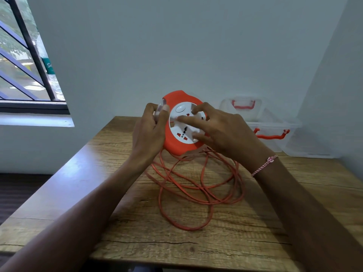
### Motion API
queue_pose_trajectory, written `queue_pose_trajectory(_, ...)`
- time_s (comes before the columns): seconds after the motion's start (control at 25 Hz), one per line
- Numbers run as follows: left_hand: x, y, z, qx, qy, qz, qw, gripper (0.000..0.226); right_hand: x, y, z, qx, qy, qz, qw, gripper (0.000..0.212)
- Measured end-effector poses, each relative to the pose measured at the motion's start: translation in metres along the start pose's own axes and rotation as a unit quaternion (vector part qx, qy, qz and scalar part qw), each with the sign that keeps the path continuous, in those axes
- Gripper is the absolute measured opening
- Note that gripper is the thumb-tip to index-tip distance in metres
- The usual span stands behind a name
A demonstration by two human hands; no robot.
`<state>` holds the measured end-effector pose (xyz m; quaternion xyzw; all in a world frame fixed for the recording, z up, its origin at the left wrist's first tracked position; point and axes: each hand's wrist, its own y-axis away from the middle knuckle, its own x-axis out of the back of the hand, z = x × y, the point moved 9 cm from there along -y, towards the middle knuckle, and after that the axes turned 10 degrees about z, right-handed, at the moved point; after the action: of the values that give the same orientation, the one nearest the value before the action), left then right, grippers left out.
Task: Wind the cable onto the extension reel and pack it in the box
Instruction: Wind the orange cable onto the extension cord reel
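Item 1. Extension reel [174, 148]: round orange housing with a white socket face [181, 132], held up above the table [137, 242], face tilted toward the camera. Clock positions below take the reel as the dial's centre.

Item 2. Left hand [149, 132]: at 9 o'clock, fingers and thumb curled round the reel's left rim, clamped on it.

Item 3. Right hand [225, 130]: at 3 o'clock, fingers [188, 119] spread apart and laid across the white face, tips touching it; it grips nothing. Wrist carries a pink-and-white braided bracelet [265, 165].

Item 4. Cable [191, 229]: orange, unwound, leaving the reel's underside at 6 o'clock and lying in loose overlapping loops on the table, between the two forearms and partly under the right one.

Item 5. Box [290, 142]: clear plastic with a red handle, on the table's far right corner at 3 o'clock, well apart from the reel and beyond the right hand. A second clear piece with a red handle [243, 105], likely its lid, stands behind it against the wall, at 2 o'clock.

Item 6. Barred window [19, 55]: at 10 o'clock.
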<state>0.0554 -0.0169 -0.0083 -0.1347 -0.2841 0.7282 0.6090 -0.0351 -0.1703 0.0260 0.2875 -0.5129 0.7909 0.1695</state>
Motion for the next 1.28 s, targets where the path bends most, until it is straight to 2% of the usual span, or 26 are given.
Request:
queue_pose_trajectory(0.12, -0.003, 0.001, -0.002, 0.012, 0.019, -0.014, 1.000, 0.038, -0.001, -0.002, -0.005, 0.035, 0.055, 0.014, 0.998, 0.060)
queue_pose_trajectory(0.28, -0.006, 0.004, 0.002, 0.000, 0.019, -0.013, 1.000, 0.036, 0.013, -0.004, -0.004, 0.014, 0.037, 0.063, 0.997, 0.052)
queue_pose_trajectory(0.32, -0.007, 0.006, 0.005, -0.009, 0.017, -0.009, 1.000, 0.032, 0.015, -0.004, -0.002, -0.015, 0.027, 0.076, 0.997, 0.053)
queue_pose_trajectory(0.4, -0.008, 0.010, 0.011, -0.031, 0.003, 0.005, 0.999, 0.027, 0.014, -0.003, 0.008, -0.123, -0.005, 0.095, 0.988, 0.062)
queue_pose_trajectory(0.52, -0.009, 0.015, 0.019, -0.069, -0.021, 0.015, 0.997, 0.028, 0.002, 0.003, 0.025, -0.310, -0.093, 0.094, 0.941, 0.063)
queue_pose_trajectory(0.6, -0.010, 0.014, 0.016, -0.060, -0.017, 0.008, 0.998, 0.029, -0.001, 0.006, 0.031, -0.359, -0.148, 0.089, 0.917, 0.062)
queue_pose_trajectory(0.64, -0.010, 0.013, 0.013, -0.049, -0.016, 0.006, 0.999, 0.030, 0.003, 0.005, 0.030, -0.333, -0.139, 0.095, 0.928, 0.060)
queue_pose_trajectory(0.72, -0.009, 0.009, 0.006, -0.023, -0.009, 0.003, 1.000, 0.031, 0.014, 0.000, 0.022, -0.222, -0.087, 0.106, 0.965, 0.054)
queue_pose_trajectory(0.8, -0.006, 0.005, 0.000, 0.004, 0.012, 0.001, 1.000, 0.037, 0.014, -0.003, 0.011, -0.103, -0.053, 0.060, 0.991, 0.043)
queue_pose_trajectory(0.88, -0.003, 0.001, -0.002, 0.020, 0.030, -0.005, 0.999, 0.042, 0.005, -0.002, 0.003, -0.032, -0.021, -0.009, 0.999, 0.042)
queue_pose_trajectory(0.96, -0.004, 0.001, -0.002, 0.022, 0.032, -0.019, 0.999, 0.047, 0.000, -0.001, -0.004, 0.004, 0.025, -0.030, 0.999, 0.046)
queue_pose_trajectory(1.04, -0.006, 0.003, -0.001, 0.016, 0.025, -0.028, 0.999, 0.049, 0.002, -0.002, -0.006, 0.011, 0.050, -0.009, 0.999, 0.050)
queue_pose_trajectory(1.16, -0.008, 0.005, 0.003, -0.006, 0.023, -0.016, 1.000, 0.040, 0.013, -0.005, -0.004, -0.022, 0.046, 0.047, 0.998, 0.053)
queue_pose_trajectory(1.28, -0.008, 0.011, 0.013, -0.044, 0.003, 0.002, 0.999, 0.032, 0.016, -0.002, 0.005, -0.143, 0.010, 0.098, 0.985, 0.066)
